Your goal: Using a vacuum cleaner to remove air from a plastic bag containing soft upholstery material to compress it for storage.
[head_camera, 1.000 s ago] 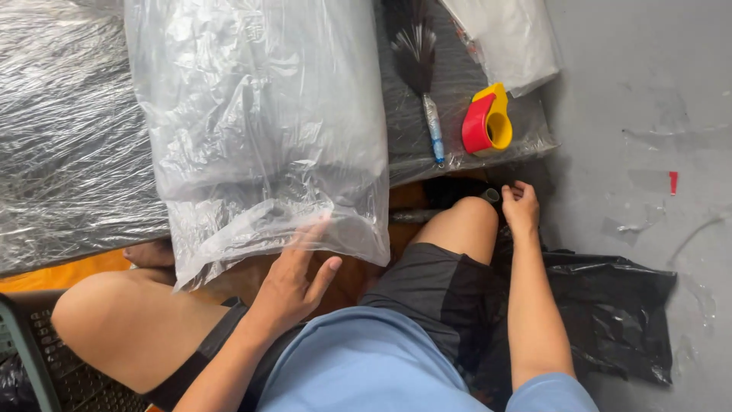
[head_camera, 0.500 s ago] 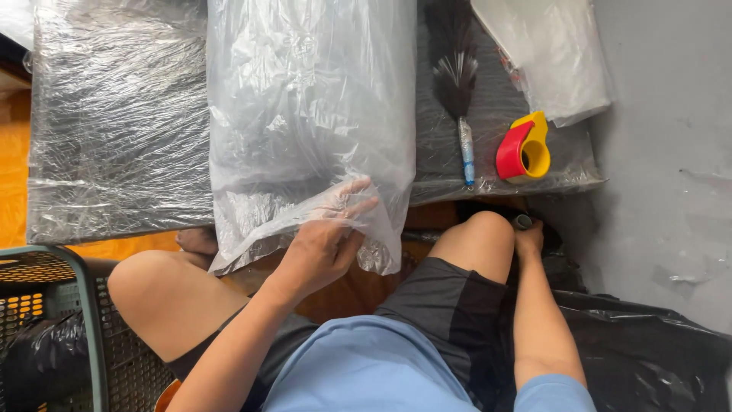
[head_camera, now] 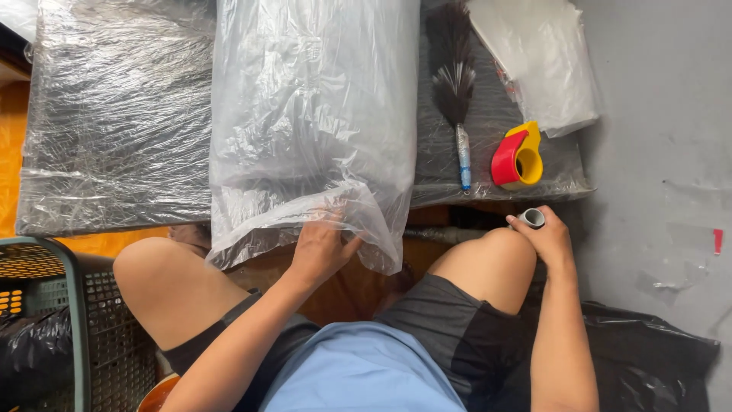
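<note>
Broadly, one low table (head_camera: 114, 114) wrapped in clear film fills the upper half of the view, dark under the shiny plastic. One big clear plastic bag (head_camera: 313, 122) lies across its middle, stuffed with something pale, its loose mouth hanging over the near edge toward six o'clock. One black plastic sheet (head_camera: 648, 358) is crumpled on the grey floor at four o'clock. One green-rimmed mesh crate (head_camera: 69, 305) stands at eight o'clock, with something in black plastic inside it. One stack of folded clear bags (head_camera: 541, 61) sits on the table at one o'clock. One feather duster (head_camera: 456, 91), dark plumes up and a blue-and-white handle down, lies just right of the big bag, at about twelve to one o'clock. One tape dispenser (head_camera: 518, 159), red and yellow, rests at two o'clock, just beside the duster's handle. One small red scrap (head_camera: 717, 240) is stuck on the floor at three o'clock.

The left hand (head_camera: 320, 248), near the centre, is closed on the bag's open edge, fingers pinching a fold of the plastic. The right hand (head_camera: 545, 236), at three o'clock beside the right knee, is wrapped around one small grey tube (head_camera: 531, 219), only its round end showing above the fingers
</note>
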